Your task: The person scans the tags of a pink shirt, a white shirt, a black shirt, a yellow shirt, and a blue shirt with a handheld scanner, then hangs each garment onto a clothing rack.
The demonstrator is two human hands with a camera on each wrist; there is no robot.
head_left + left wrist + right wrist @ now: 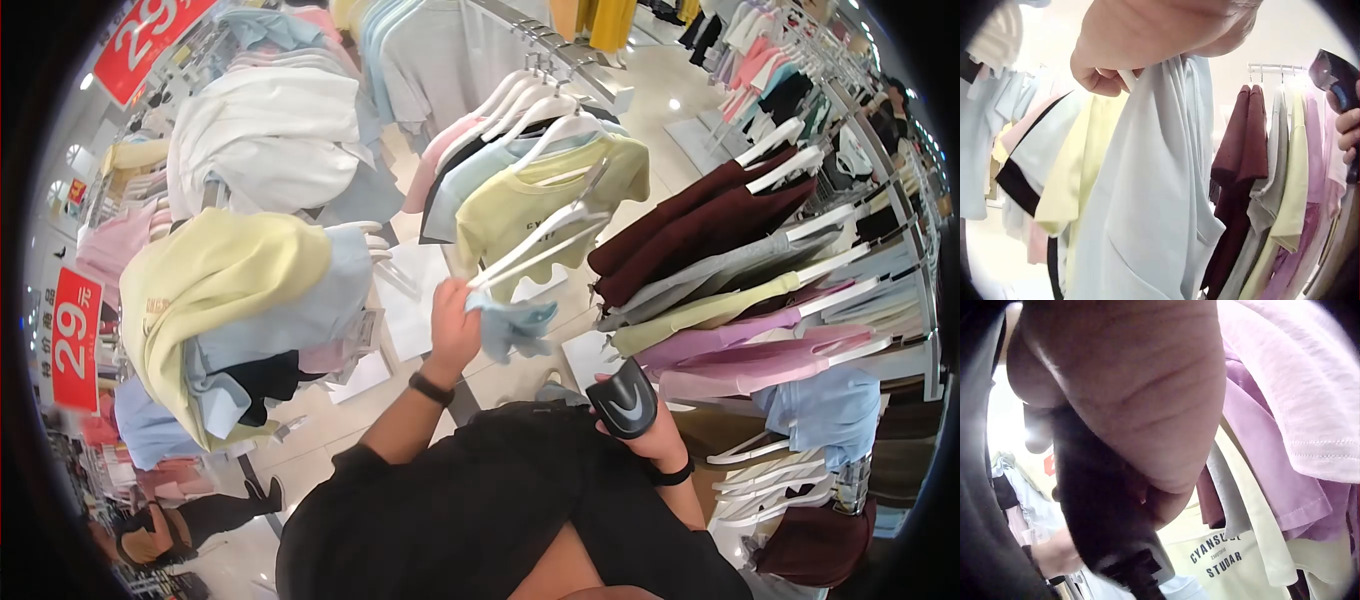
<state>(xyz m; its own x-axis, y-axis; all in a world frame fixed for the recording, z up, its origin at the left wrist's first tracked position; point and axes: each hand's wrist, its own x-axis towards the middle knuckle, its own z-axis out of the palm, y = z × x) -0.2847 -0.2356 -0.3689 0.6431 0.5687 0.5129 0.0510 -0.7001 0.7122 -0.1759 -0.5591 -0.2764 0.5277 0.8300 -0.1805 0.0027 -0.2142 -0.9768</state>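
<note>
My left hand (pixel 455 325) grips a white hanger (pixel 530 240) at its lower part, together with a light blue garment (pixel 515 325). In the left wrist view that pale blue cloth (pixel 1154 181) hangs below the curled fingers of the hand (pixel 1160 37). My right hand (pixel 655 435) holds a black handheld device (pixel 624 400) with a rounded grey-marked head, near my waist. The right wrist view shows the dark device (pixel 1104 500) within the hand (pixel 1129 387). Behind the hanger a yellow printed shirt (pixel 555 205) hangs on a rail.
Maroon shirts (pixel 700 225) and pink ones (pixel 760 360) hang on a rack at the right. Yellow (pixel 225 270) and white clothes (pixel 265 135) lie over a rack at the left. Red price signs (pixel 75 340) stand at the left edge. Another person (pixel 200 525) is at the lower left.
</note>
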